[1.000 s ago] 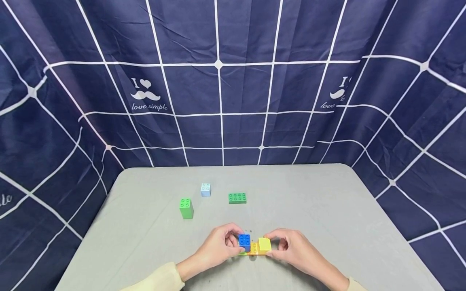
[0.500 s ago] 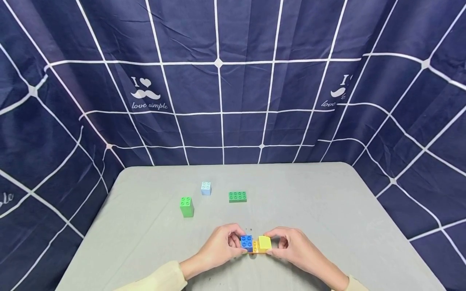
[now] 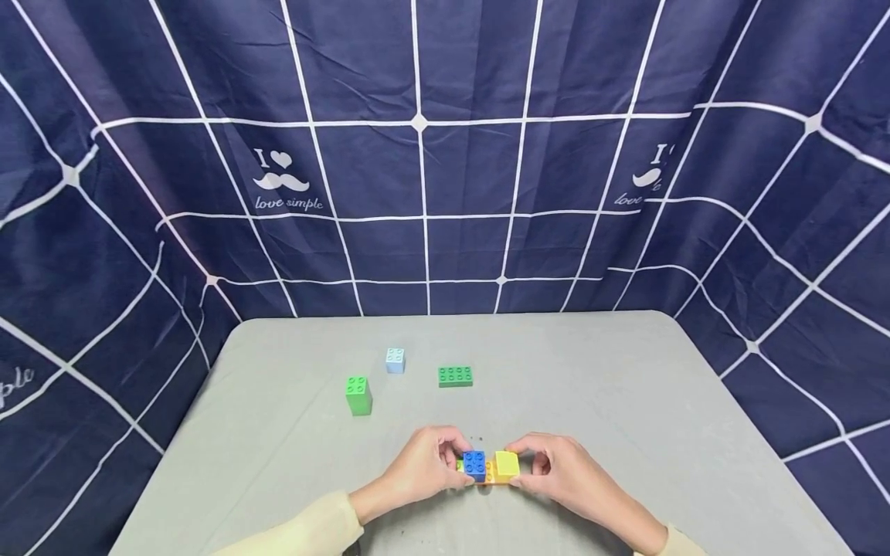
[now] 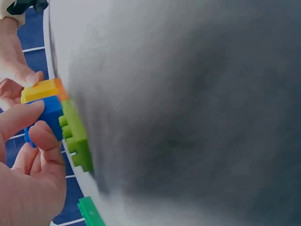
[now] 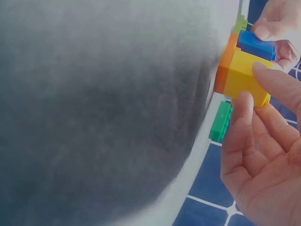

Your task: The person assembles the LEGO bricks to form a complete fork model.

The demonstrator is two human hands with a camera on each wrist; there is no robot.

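My left hand (image 3: 427,466) pinches a blue toy brick (image 3: 474,465) between thumb and fingers. It stands over the place where a lime green brick (image 4: 75,134) meets an orange brick (image 5: 225,70), both low on the table and end to end. My right hand (image 3: 573,475) grips the sides of a yellow brick (image 3: 507,465), which has a smooth sloping top and sits on the orange brick's right end. A few orange studs show between blue and yellow. Some lime green studs stick out beyond the blue brick in the left wrist view.
Farther back on the grey table (image 3: 598,386) stand a tall green brick (image 3: 359,398), a light blue brick (image 3: 395,361) and a flat dark green brick (image 3: 455,377). A navy curtain (image 3: 375,170) with white lines hangs around the table's back and sides.
My left hand has shifted slightly right with the blue brick, nearer the yellow one, and more lime green shows on its left. The right hand keeps its grip on the yellow brick.
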